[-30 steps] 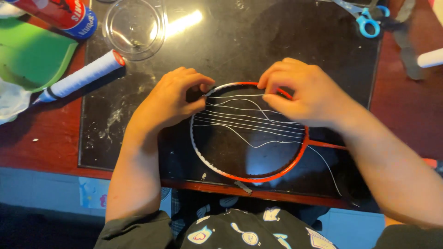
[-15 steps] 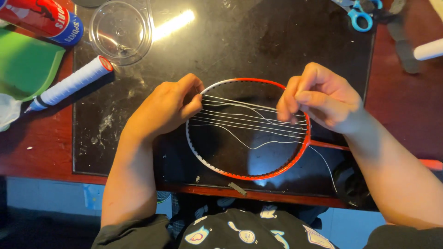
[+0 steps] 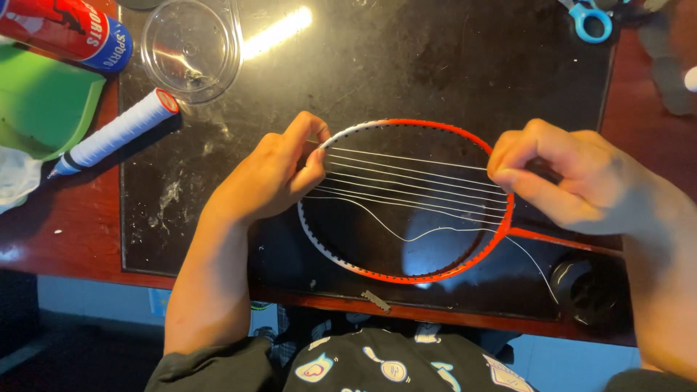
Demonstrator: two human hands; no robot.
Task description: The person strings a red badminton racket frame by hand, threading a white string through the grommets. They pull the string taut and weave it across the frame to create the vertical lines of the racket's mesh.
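Black desk mat [image 3: 435, 65] carries a red badminton racket head [image 3: 406, 199], long axis left-right. Left hand [image 3: 272, 178] pinches the white-taped rim end; right hand [image 3: 573, 178], closed, pinches white string [image 3: 406, 170] at the throat side. Loose string sags between.

I see a glossy red and white racket frame [image 3: 406, 272] strung with thin, smooth white string [image 3: 406, 178]. It lies on a black mat [image 3: 435, 65], shiny but scuffed and dusty, over a polished reddish wooden bench [image 3: 65, 225]. Far left stand a clear plastic cup [image 3: 191, 47] and a matt white wrapped grip [image 3: 120, 131].
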